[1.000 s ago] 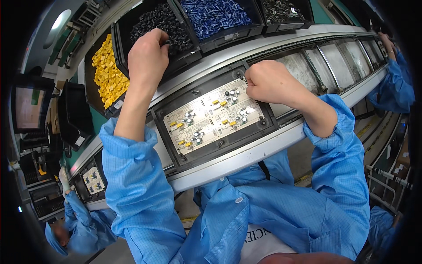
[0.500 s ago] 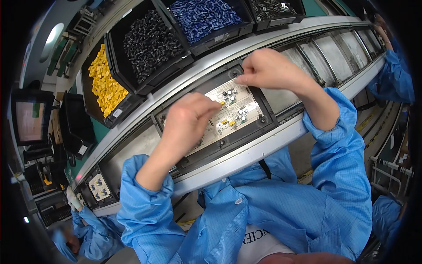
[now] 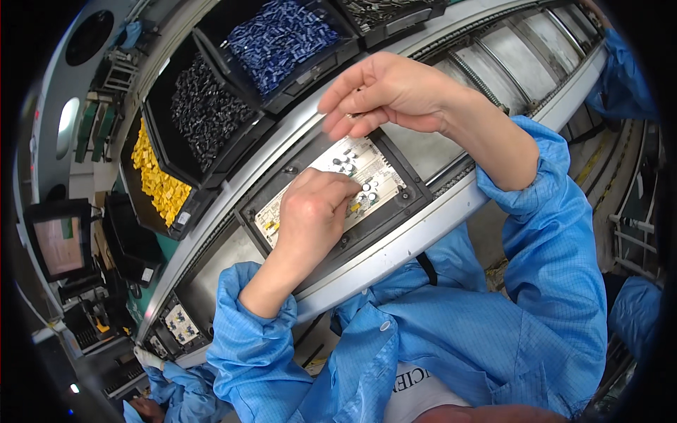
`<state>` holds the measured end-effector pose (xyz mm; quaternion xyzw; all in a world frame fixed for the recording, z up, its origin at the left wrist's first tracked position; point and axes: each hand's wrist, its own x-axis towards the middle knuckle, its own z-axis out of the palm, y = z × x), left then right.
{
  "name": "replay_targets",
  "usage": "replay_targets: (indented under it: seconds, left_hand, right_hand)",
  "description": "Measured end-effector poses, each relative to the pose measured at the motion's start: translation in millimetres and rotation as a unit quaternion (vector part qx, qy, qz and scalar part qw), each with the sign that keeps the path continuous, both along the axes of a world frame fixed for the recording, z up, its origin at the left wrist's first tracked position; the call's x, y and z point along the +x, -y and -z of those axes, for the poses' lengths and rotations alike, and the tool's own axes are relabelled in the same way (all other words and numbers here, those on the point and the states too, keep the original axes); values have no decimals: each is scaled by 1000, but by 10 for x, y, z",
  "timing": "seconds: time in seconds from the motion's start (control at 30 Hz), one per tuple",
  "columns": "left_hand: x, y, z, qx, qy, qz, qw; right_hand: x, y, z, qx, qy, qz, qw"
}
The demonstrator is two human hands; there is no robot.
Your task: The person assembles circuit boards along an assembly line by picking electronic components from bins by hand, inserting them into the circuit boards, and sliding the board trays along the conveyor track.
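Note:
A pale circuit board lies in a black carrier frame on the conveyor, with several small capacitors and yellow parts standing on it. My left hand is over the middle of the board, its fingertips pinched together down at the components; what they hold, if anything, is hidden. Above the board's far edge, my right hand is raised and turned with its fingers curled. Something small and dark shows between its thumb and fingers, too small to name.
Black bins beyond the conveyor hold yellow parts, black parts, blue cylindrical capacitors and metallic parts. A silver rail runs along the near side. Another board sits farther left, near a co-worker. A monitor stands at left.
My right hand has lifted off the board's far right corner and turned, its fingers now loosely curled. My left hand has moved nearer along the board, fingertips lower among the components. The view has shifted.

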<state>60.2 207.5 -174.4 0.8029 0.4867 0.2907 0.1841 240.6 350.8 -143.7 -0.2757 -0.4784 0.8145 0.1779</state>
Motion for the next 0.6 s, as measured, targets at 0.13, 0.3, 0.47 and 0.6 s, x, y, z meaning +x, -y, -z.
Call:
replay_targets:
  seconds: [0.13, 0.3, 0.47, 0.6]
  left_hand:
    - [73, 4, -1, 1, -15, -22, 1000]
    - [165, 3, -37, -1, -44, -32, 999]
    - [241, 3, -58, 22, -88, -36, 995]
    - [244, 6, -34, 30, -87, -32, 995]
  right_hand:
    - [13, 0, -10, -10, -17, 39, 999]
    - [19, 15, -12, -27, -39, 49, 998]
    - [-14, 43, 48, -7, -60, 56, 997]
    - [12, 58, 4, -9, -57, 20, 998]
